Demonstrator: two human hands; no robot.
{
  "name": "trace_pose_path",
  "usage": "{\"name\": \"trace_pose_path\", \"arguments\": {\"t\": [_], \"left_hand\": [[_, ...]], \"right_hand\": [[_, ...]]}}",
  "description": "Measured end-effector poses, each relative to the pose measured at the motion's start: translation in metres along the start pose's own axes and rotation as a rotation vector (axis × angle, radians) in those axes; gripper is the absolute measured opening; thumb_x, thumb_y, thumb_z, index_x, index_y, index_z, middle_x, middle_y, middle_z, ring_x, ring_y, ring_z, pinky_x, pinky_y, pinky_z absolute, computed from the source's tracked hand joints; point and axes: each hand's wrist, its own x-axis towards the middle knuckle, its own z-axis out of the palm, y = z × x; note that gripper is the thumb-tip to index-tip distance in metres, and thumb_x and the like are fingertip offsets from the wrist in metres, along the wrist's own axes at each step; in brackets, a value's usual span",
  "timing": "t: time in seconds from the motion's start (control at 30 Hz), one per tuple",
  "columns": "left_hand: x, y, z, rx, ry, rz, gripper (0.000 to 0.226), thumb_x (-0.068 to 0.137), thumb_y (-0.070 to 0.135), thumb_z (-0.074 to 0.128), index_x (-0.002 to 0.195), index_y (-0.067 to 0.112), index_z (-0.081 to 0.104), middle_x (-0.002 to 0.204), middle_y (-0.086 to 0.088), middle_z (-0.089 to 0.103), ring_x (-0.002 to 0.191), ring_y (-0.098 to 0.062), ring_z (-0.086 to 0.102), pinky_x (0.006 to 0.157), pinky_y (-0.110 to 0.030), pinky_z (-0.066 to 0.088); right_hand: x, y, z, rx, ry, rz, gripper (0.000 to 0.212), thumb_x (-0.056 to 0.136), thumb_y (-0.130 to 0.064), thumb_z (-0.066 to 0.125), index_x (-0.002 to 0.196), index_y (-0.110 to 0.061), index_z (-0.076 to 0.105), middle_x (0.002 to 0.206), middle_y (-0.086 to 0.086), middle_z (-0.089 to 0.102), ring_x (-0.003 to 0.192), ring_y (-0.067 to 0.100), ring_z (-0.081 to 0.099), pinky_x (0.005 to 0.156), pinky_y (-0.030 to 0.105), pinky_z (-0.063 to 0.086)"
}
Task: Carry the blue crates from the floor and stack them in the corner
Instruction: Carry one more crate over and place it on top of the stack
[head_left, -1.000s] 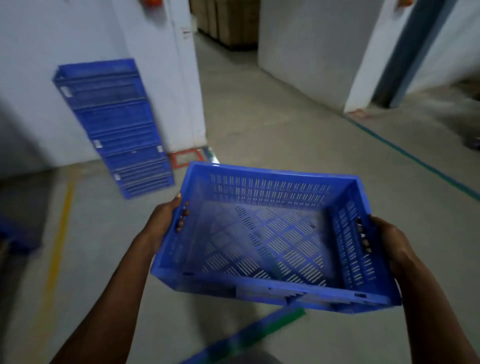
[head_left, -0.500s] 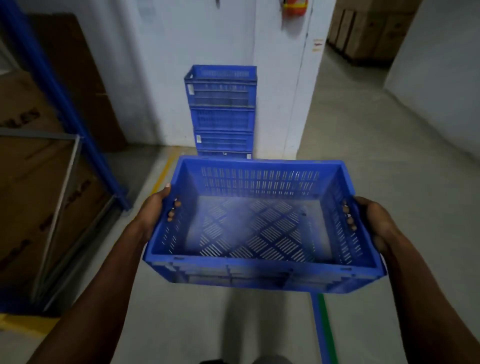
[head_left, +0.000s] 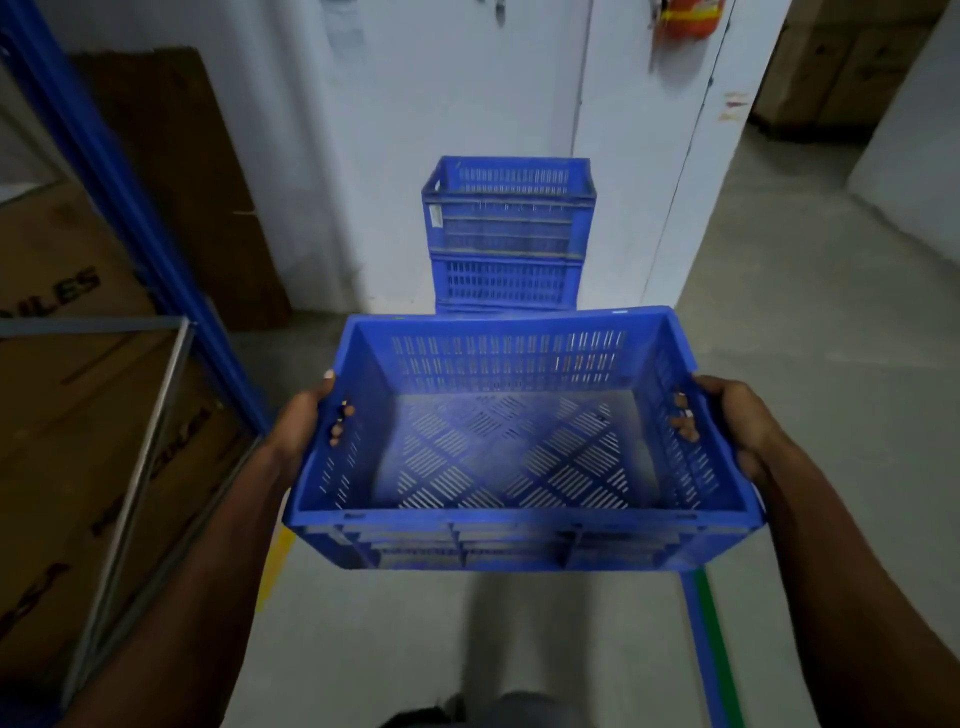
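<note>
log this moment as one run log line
phase: carry | left hand: gripping crate handle | right hand: gripping other handle | blue crate: empty, level, off floor | stack: ahead by wall

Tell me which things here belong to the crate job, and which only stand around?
Belong to the job:
- carried crate, empty
- left hand and right hand, gripping its side handles
- crate stack in the corner

Only standing around:
- cardboard boxes
- blue rack post
- red fire extinguisher
- floor tape

Bare floor (head_left: 779, 395) lies open ahead; blue rack post (head_left: 130, 208) crowds the left.
</note>
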Motion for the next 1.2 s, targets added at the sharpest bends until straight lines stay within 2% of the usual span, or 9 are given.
{"name": "trace_pose_path", "arguments": {"t": [0.47,0.53,0.63,0.67,0.73,0.8,0.9,1.03,1.2], "left_hand": [[0.263,0.188,0.0,0.049,-0.116,0.079,0.047,0.101,0.055,0.039,0.092,0.012,0.057,0.07,-0.002,0.053,0.043,-0.011,0.04,0.037,-0.022,0.036],[0.299,0.219,0.008,0.059,-0.152,0.089,0.049,0.099,0.057,0.041,0.089,0.012,0.057,0.072,-0.003,0.053,0.046,-0.012,0.039,0.038,-0.023,0.036],[0.348,0.27,0.026,0.045,-0.2,0.099,0.05,0.098,0.059,0.041,0.091,0.012,0.057,0.072,-0.003,0.052,0.049,-0.013,0.038,0.04,-0.023,0.036],[0.362,0.287,0.032,0.043,-0.206,0.108,0.05,0.098,0.059,0.041,0.092,0.012,0.057,0.071,-0.003,0.052,0.05,-0.014,0.038,0.041,-0.023,0.036],[0.393,0.318,0.043,0.036,-0.216,0.123,0.052,0.098,0.059,0.04,0.095,0.011,0.058,0.071,-0.003,0.053,0.053,-0.014,0.038,0.043,-0.024,0.037],[0.426,0.349,0.052,0.021,-0.231,0.13,0.052,0.098,0.059,0.041,0.1,0.01,0.059,0.074,-0.004,0.053,0.055,-0.015,0.038,0.045,-0.024,0.038],[0.476,0.387,0.066,-0.034,-0.227,0.119,0.048,0.101,0.049,0.042,0.115,0.006,0.059,0.081,-0.005,0.056,0.057,-0.013,0.042,0.05,-0.023,0.043],[0.556,0.434,0.081,-0.078,-0.233,0.095,0.046,0.102,0.032,0.043,0.139,0.005,0.051,0.086,-0.006,0.06,0.057,-0.012,0.045,0.051,-0.024,0.047],[0.651,0.478,0.106,-0.014,-0.26,0.1,0.047,0.102,0.024,0.038,0.142,0.001,0.045,0.084,-0.007,0.059,0.056,-0.013,0.043,0.049,-0.024,0.044]], "right_hand": [[0.203,-0.156,0.106,-0.026,-0.024,-0.133,0.02,0.092,-0.031,0.058,0.097,-0.012,0.057,0.079,0.001,0.055,0.057,0.016,0.046,0.048,0.024,0.045],[0.231,-0.19,0.114,-0.044,-0.021,-0.171,0.023,0.088,-0.032,0.062,0.097,-0.012,0.057,0.08,0.002,0.056,0.057,0.016,0.046,0.047,0.024,0.044],[0.271,-0.244,0.126,-0.077,-0.03,-0.206,0.047,0.065,-0.039,0.076,0.099,-0.011,0.06,0.077,0.002,0.058,0.057,0.015,0.048,0.048,0.024,0.044],[0.286,-0.262,0.13,-0.082,-0.036,-0.22,0.047,0.065,-0.039,0.075,0.1,-0.011,0.061,0.077,0.002,0.058,0.057,0.015,0.048,0.05,0.025,0.044],[0.316,-0.297,0.138,-0.087,-0.024,-0.23,0.031,0.082,-0.037,0.064,0.101,-0.011,0.062,0.077,0.002,0.059,0.057,0.015,0.049,0.053,0.025,0.043],[0.348,-0.328,0.145,-0.086,-0.001,-0.24,0.027,0.092,-0.036,0.055,0.1,-0.012,0.064,0.076,0.001,0.062,0.055,0.014,0.051,0.051,0.024,0.044],[0.397,-0.369,0.154,-0.076,0.024,-0.245,0.029,0.095,-0.037,0.052,0.103,-0.011,0.063,0.075,0.001,0.062,0.055,0.014,0.05,0.053,0.024,0.043],[0.469,-0.412,0.162,-0.032,0.029,-0.228,0.036,0.101,-0.039,0.041,0.104,-0.011,0.062,0.072,0.003,0.062,0.048,0.013,0.049,0.045,0.021,0.041],[0.555,-0.454,0.171,-0.04,0.063,-0.221,0.033,0.103,-0.035,0.038,0.103,-0.009,0.057,0.071,0.004,0.059,0.044,0.012,0.047,0.042,0.017,0.039]]}}
